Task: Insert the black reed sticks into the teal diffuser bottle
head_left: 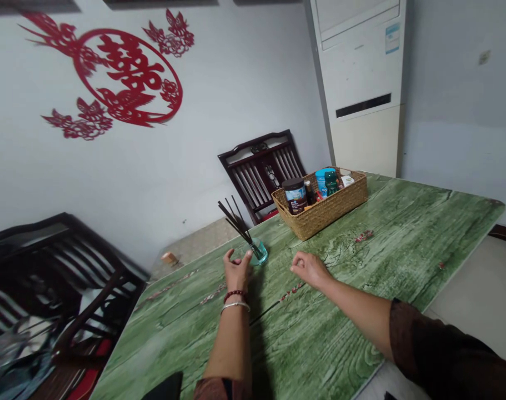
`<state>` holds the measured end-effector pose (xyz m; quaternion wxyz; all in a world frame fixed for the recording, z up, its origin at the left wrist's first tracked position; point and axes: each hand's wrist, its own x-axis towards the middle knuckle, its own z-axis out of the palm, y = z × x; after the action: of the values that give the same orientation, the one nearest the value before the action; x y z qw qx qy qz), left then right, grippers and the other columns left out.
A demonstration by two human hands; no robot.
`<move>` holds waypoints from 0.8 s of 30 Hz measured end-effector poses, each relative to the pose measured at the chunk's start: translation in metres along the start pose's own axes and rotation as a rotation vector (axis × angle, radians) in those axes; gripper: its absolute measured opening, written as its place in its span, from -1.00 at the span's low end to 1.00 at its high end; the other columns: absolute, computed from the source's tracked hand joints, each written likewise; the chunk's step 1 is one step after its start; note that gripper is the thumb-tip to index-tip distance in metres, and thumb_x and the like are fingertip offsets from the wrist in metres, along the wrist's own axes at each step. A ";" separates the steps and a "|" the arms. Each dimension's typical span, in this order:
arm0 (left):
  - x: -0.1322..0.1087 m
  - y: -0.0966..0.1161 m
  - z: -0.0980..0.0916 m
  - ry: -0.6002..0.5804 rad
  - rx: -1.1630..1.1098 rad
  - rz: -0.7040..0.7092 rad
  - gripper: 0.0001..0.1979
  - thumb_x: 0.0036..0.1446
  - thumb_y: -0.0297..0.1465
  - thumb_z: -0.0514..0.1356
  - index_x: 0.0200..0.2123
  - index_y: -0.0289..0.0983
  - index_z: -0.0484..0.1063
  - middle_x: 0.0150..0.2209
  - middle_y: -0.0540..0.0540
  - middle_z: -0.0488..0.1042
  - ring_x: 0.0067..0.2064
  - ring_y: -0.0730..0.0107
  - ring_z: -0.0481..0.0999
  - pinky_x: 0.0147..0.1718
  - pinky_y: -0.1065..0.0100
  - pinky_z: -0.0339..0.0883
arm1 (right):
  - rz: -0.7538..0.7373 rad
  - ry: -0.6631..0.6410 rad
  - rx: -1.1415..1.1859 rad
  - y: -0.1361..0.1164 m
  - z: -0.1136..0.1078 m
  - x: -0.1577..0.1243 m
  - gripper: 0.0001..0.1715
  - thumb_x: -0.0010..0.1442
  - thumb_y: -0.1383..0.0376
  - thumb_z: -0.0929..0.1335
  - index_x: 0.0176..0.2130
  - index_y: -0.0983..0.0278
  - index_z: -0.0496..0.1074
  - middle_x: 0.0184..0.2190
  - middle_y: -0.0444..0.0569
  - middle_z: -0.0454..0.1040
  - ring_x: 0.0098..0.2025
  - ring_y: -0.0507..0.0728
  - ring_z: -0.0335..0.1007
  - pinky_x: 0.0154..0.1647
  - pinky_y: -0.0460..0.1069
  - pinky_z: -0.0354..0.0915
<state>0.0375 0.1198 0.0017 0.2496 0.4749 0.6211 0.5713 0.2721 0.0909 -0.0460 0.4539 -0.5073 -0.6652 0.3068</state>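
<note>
My left hand (pixel 237 268), with a red bead bracelet and a silver bangle at the wrist, is over the green table (pixel 161 328), thumb and fingers apart and nothing between them. Just beyond its thumb stands a blue-green glass diffuser (pixel 260 251) with dark reed sticks (pixel 236 222) leaning left. My right hand (pixel 309 269) is to the right of the diffuser, apart from it, with its fingers curled in; whether anything is inside them is hidden.
A woven basket (pixel 325 214) holding a dark-lidded jar (pixel 295 197), a green bottle (pixel 330 183) and other items stands behind my right hand. Dark wooden chairs (pixel 263 166) are behind and left of the table. A dark object (pixel 165 387) lies at the near edge.
</note>
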 end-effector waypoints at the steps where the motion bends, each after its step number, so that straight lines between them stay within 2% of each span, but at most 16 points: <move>1: -0.010 0.002 -0.006 0.011 -0.060 -0.016 -0.28 0.08 -0.08 0.33 0.22 -0.17 0.17 -0.51 0.22 0.17 -0.56 0.54 0.29 -0.39 0.32 0.43 | 0.006 0.016 0.040 0.000 -0.001 0.001 -0.86 0.00 0.34 0.46 -0.47 0.21 0.41 -0.66 -0.29 0.22 -0.56 -0.01 0.11 -0.45 -0.08 -0.01; 3: -0.033 0.008 -0.020 -0.002 -0.241 -0.042 -0.42 0.21 -0.11 0.24 0.23 -0.12 0.19 -0.56 0.25 0.03 -0.63 0.61 0.14 -0.50 0.46 0.33 | 0.038 0.024 0.182 -0.002 -0.004 0.003 -0.85 -0.05 0.36 0.45 -0.48 0.21 0.38 -0.71 -0.34 0.08 -0.61 -0.04 -0.03 -0.50 -0.10 -0.07; 5: -0.058 0.015 -0.034 -0.139 -0.726 -0.073 -0.47 0.17 -0.32 0.32 0.18 -0.05 0.29 -0.59 0.24 -0.01 -0.66 0.65 0.06 -0.60 0.58 0.15 | 0.101 -0.023 0.420 -0.008 -0.010 0.003 -0.85 -0.06 0.34 0.43 -0.38 0.20 0.42 -0.73 -0.38 0.01 -0.64 -0.05 -0.13 -0.55 -0.11 -0.13; 6: -0.071 0.019 -0.041 -0.222 -0.906 -0.086 -0.46 0.15 -0.43 0.33 0.17 -0.02 0.32 -0.61 0.24 0.00 -0.66 0.66 0.07 -0.61 0.60 0.14 | 0.130 -0.069 0.561 -0.014 -0.014 0.002 -0.76 -0.06 0.33 0.42 -0.28 0.20 0.45 -0.72 -0.39 0.00 -0.65 -0.06 -0.18 -0.57 -0.11 -0.16; 8: -0.093 0.028 -0.053 -0.341 -1.117 -0.091 -0.42 0.17 -0.56 0.27 0.20 0.03 0.34 -0.62 0.22 0.03 -0.68 0.67 0.10 -0.63 0.61 0.16 | 0.151 -0.176 0.834 -0.030 -0.026 -0.001 -0.49 -0.06 0.30 0.42 -0.04 0.17 0.45 -0.69 -0.42 0.00 -0.65 -0.07 -0.25 -0.60 -0.12 -0.19; 11: -0.114 0.040 -0.062 -0.450 -1.205 -0.062 -0.32 0.21 -0.63 0.20 0.30 0.07 0.25 -0.61 0.21 0.11 -0.68 0.67 0.18 -0.63 0.60 0.22 | 0.077 -0.320 1.109 -0.066 -0.047 -0.002 -0.24 -0.07 0.32 0.45 0.16 0.11 0.35 -0.68 -0.44 -0.06 -0.63 -0.07 -0.31 -0.60 -0.13 -0.17; 14: -0.114 0.051 -0.060 -0.473 -1.216 -0.051 -0.27 0.21 -0.66 0.17 0.34 0.06 0.20 -0.60 0.20 0.13 -0.68 0.66 0.21 -0.63 0.60 0.23 | -0.010 -0.388 1.227 -0.102 -0.061 0.008 -0.20 -0.03 0.34 0.44 0.20 0.08 0.32 -0.69 -0.43 -0.15 -0.63 -0.06 -0.31 -0.58 -0.13 -0.13; 17: -0.103 0.054 -0.053 -0.431 -1.245 -0.032 -0.27 0.18 -0.68 0.16 0.31 0.07 0.22 -0.62 0.21 0.09 -0.69 0.66 0.19 -0.65 0.63 0.19 | -0.062 -0.390 1.310 -0.118 -0.059 0.020 -0.24 0.01 0.34 0.43 0.20 0.06 0.33 -0.68 -0.41 -0.23 -0.62 -0.05 -0.34 -0.57 -0.13 -0.11; 20: -0.097 0.044 -0.048 -0.398 -1.270 -0.005 -0.26 0.16 -0.68 0.18 0.30 0.06 0.24 -0.61 0.21 0.09 -0.69 0.67 0.16 -0.66 0.65 0.16 | -0.082 -0.407 1.392 -0.100 -0.041 0.023 -0.26 0.00 0.33 0.44 0.18 0.07 0.35 -0.68 -0.41 -0.23 -0.61 -0.04 -0.38 -0.57 -0.13 -0.15; 24: -0.100 0.017 -0.047 -0.405 -1.249 -0.089 -0.25 0.16 -0.68 0.18 0.30 0.10 0.23 -0.60 0.20 0.07 -0.69 0.67 0.13 -0.68 0.65 0.11 | 0.069 -0.440 1.392 -0.041 -0.011 0.016 -0.26 -0.04 0.32 0.46 0.15 0.08 0.36 -0.69 -0.43 -0.24 -0.63 -0.06 -0.40 -0.58 -0.13 -0.24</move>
<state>0.0455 0.0084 0.0053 0.6135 0.3128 0.1324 0.7129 0.2642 0.0930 -0.0015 0.5174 -0.0487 -0.3755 0.7674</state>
